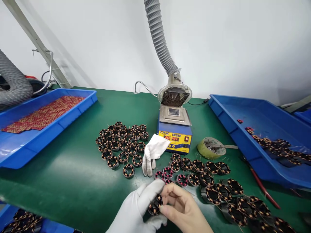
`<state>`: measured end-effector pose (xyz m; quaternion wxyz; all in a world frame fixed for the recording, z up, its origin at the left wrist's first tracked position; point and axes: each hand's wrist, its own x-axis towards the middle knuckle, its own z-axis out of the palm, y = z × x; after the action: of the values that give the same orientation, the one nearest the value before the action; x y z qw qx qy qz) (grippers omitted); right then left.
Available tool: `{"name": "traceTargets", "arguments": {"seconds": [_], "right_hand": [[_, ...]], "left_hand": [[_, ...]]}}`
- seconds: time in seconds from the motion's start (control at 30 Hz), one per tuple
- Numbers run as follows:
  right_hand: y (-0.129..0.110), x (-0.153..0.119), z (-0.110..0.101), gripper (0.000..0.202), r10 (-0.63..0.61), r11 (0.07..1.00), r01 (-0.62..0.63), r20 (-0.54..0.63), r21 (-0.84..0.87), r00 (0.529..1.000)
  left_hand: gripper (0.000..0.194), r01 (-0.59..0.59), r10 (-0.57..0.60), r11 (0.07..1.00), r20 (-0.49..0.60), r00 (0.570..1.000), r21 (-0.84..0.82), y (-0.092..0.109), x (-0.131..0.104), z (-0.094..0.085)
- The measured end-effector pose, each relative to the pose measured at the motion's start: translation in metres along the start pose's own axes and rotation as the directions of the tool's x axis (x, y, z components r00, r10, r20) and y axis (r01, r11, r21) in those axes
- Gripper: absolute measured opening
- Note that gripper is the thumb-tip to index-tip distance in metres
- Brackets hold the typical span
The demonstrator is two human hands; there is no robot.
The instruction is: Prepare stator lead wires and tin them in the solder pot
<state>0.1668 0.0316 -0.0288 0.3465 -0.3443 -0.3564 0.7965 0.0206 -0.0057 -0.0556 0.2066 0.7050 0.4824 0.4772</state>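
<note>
A motor stator (155, 205), a black ring with copper windings inside, is held near the front edge of the table. My left hand (139, 207), in a white glove, is closed around its left side. My bare right hand (183, 207) pinches its right edge with thumb and fingertips; whether a wire lies between them is hidden. Just beyond my hands stand several stators with red-pink windings (182, 180). An empty white glove (155, 150) lies farther back, against the front of a blue and yellow solder pot (175, 137).
Stators (123, 157) cluster on the left and more (211, 195) on the right. A round yellow-green tin (211, 149) and red-handled pliers (264, 187) lie at right. Blue trays (80, 111) (243, 100) flank the table. A grey exhaust hose (157, 35) hangs over the solder pot.
</note>
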Motion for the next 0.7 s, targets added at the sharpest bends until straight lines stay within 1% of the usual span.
{"name": "traceTargets", "arguments": {"seconds": [0.07, 0.13, 0.17, 0.23, 0.27, 0.3, 0.33, 0.37, 0.4, 0.43, 0.47, 0.5, 0.53, 0.57, 0.63, 0.7], "right_hand": [[0.001, 0.001, -0.003, 0.041, 0.009, 1.000, -0.010, 0.026, 0.013, 1.000], [0.001, 0.003, -0.007, 0.040, 0.010, 1.000, -0.010, 0.016, -0.005, 1.000], [0.001, 0.004, -0.010, 0.039, -0.005, 0.999, 0.005, 0.012, -0.034, 1.000], [0.001, 0.005, -0.014, 0.034, -0.074, 0.987, 0.076, 0.022, -0.141, 0.997], [0.000, 0.006, -0.015, 0.030, -0.132, 0.964, 0.136, 0.033, -0.227, 0.991], [-0.003, 0.005, -0.016, 0.026, -0.203, 0.919, 0.208, 0.051, -0.336, 0.978], [-0.006, 0.004, -0.016, 0.022, -0.283, 0.842, 0.290, 0.084, -0.455, 0.955], [-0.009, 0.003, -0.016, 0.020, -0.363, 0.736, 0.372, 0.134, -0.566, 0.922], [-0.014, 0.002, -0.015, 0.019, -0.427, 0.609, 0.442, 0.198, -0.658, 0.882], [-0.019, 0.000, -0.014, 0.020, -0.468, 0.481, 0.502, 0.273, -0.719, 0.840], [-0.024, -0.002, -0.012, 0.022, -0.482, 0.369, 0.545, 0.346, -0.753, 0.805], [-0.030, -0.004, -0.011, 0.024, -0.472, 0.281, 0.572, 0.408, -0.770, 0.781], [-0.035, -0.005, -0.010, 0.027, -0.449, 0.213, 0.590, 0.458, -0.779, 0.767], [-0.040, -0.007, -0.009, 0.029, -0.417, 0.161, 0.603, 0.500, -0.782, 0.759], [-0.049, -0.008, -0.009, 0.034, -0.356, 0.088, 0.627, 0.563, -0.774, 0.746], [-0.057, -0.009, -0.011, 0.035, -0.310, 0.056, 0.634, 0.591, -0.771, 0.745]], "left_hand": [[0.069, -0.043, 0.043, 0.999, -0.002, 0.999, -0.025, 0.002, 0.001, -0.002], [0.071, -0.031, 0.031, 0.999, 0.000, 1.000, -0.014, 0.006, 0.003, -0.005], [0.072, -0.011, 0.011, 1.000, 0.019, 1.000, -0.004, 0.008, 0.004, -0.007], [0.074, 0.041, -0.042, 0.999, 0.067, 0.997, 0.010, 0.014, 0.007, -0.011], [0.074, 0.061, -0.061, 0.998, 0.089, 0.994, 0.011, 0.016, 0.008, -0.012], [0.073, 0.077, -0.078, 0.997, 0.104, 0.992, 0.005, 0.018, 0.009, -0.013], [0.069, 0.101, -0.099, 0.995, 0.116, 0.988, -0.011, 0.019, 0.011, -0.013], [0.064, 0.128, -0.123, 0.991, 0.127, 0.984, -0.031, 0.020, 0.012, -0.014], [0.059, 0.155, -0.147, 0.987, 0.139, 0.979, -0.048, 0.021, 0.014, -0.014], [0.055, 0.178, -0.168, 0.982, 0.155, 0.974, -0.060, 0.022, 0.015, -0.014], [0.052, 0.198, -0.185, 0.978, 0.165, 0.969, -0.065, 0.023, 0.016, -0.014], [0.049, 0.210, -0.196, 0.975, 0.173, 0.965, -0.068, 0.025, 0.018, -0.014], [0.047, 0.217, -0.203, 0.974, 0.172, 0.964, -0.068, 0.027, 0.019, -0.015], [0.042, 0.206, -0.191, 0.976, 0.167, 0.967, -0.072, 0.028, 0.020, -0.015], [0.028, 0.167, -0.157, 0.984, 0.138, 0.978, -0.066, 0.031, 0.022, -0.016], [0.019, 0.104, -0.102, 0.994, 0.104, 0.989, -0.021, 0.033, 0.023, -0.017]]}}
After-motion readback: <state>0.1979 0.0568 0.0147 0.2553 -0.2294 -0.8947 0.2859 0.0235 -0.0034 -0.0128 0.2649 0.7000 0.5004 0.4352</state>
